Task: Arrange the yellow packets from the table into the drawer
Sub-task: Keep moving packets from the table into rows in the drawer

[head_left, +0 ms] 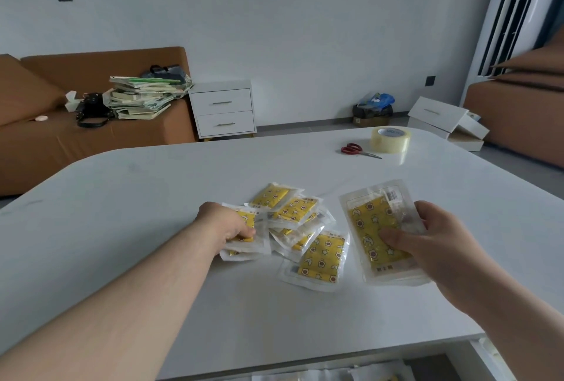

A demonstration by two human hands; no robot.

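White open drawer (488, 362) below the white table's (122, 185) near edge holds pale packets, mostly cut off, count unclear. My right hand (439, 243) grips a stack of clear-wrapped yellow star-print packets (370, 228); left hand (225, 226) pinches packets at the mid-table pile's (305, 218) left side.

Soft, even daylight, faint shadows, slight overall blur, wide-angle bending at edges.

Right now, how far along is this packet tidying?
Some packets already seem to lie in the open drawer below. The right hand holds a stack of yellow packets; the left hand grips one packet in the pile. That pile on the table remains.
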